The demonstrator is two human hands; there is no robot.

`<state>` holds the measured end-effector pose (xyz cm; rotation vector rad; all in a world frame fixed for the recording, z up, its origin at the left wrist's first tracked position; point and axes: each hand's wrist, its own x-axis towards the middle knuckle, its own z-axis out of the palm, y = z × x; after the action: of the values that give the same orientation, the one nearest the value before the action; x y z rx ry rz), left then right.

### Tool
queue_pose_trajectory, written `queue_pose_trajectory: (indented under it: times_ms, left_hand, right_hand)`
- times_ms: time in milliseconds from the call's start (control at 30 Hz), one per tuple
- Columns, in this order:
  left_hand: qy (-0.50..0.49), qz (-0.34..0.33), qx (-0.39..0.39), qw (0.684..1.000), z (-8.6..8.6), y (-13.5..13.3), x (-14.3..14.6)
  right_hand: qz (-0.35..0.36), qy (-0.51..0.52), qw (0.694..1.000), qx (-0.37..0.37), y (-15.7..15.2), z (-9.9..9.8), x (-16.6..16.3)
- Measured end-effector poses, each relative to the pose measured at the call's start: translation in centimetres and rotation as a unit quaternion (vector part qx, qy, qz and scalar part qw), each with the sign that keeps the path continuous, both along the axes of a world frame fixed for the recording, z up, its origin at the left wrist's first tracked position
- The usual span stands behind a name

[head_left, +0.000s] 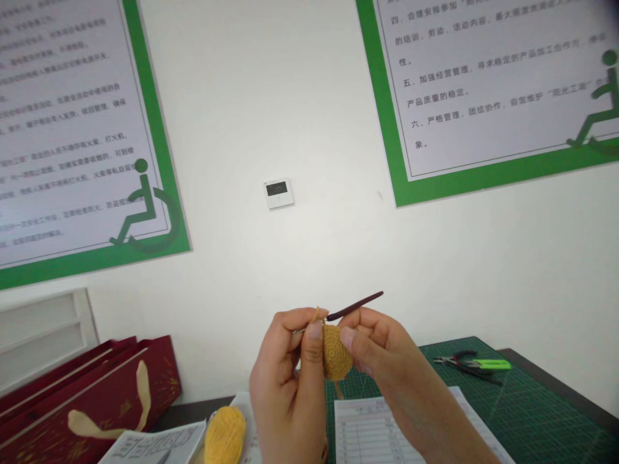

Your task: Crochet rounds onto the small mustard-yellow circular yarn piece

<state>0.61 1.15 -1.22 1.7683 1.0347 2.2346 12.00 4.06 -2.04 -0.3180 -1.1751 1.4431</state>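
Note:
Between my two hands is a small round mustard-yellow crochet piece [337,353], a short yarn tail hanging below it. My left hand [293,380] is closed on the piece's left edge, thumb in front, with a strand of yarn over the index finger. My right hand [374,341] pinches the right edge between thumb and fingers. A crochet hook [356,306] with a dark maroon handle slants up to the right above the piece. Its metal end is at my left fingertips, and its handle passes just over my right index finger; whether that finger touches it I cannot tell.
On the desk are a yellow yarn ball [225,435], printed sheets [367,428] and a green cutting mat [532,403] bearing pliers [467,367] and a green-handled tool [491,365]. Maroon gift bags [120,399] stand left. The wall behind holds green-framed posters [401,187] and a thermostat-like panel [278,193].

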Motion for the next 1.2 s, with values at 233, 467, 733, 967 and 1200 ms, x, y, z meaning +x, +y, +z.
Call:
queue_pose_trajectory:
  times_ms: [233, 467, 733, 967, 1200]
  left_hand:
    - [0.014, -0.032, -0.005, 0.999, -0.4, 0.2, -0.5]
    - [0.008, -0.029, -0.014, 0.999, -0.4, 0.1, -0.4]
    - [0.026, -0.053, -0.028, 0.998, -0.2, 0.0, -0.6]
    - [0.049, -0.061, -0.035, 0.996, -0.3, 0.2, -0.7]
    - [0.032, -0.078, -0.043, 0.996, -0.3, 0.1, -0.7]
  right_hand:
    - [0.005, -0.005, 1.0, 0.006, 0.3, -0.2, -0.1]
    - [0.002, -0.015, 1.0, 0.013, 0.3, -0.3, -0.1]
    - [0.017, 0.002, 1.0, 0.013, 0.6, -0.4, -0.1]
    - [0.022, -0.012, 0.999, 0.021, 1.2, -1.0, -0.2]
    - [0.011, -0.004, 1.0, 0.007, 0.5, -0.4, -0.1]
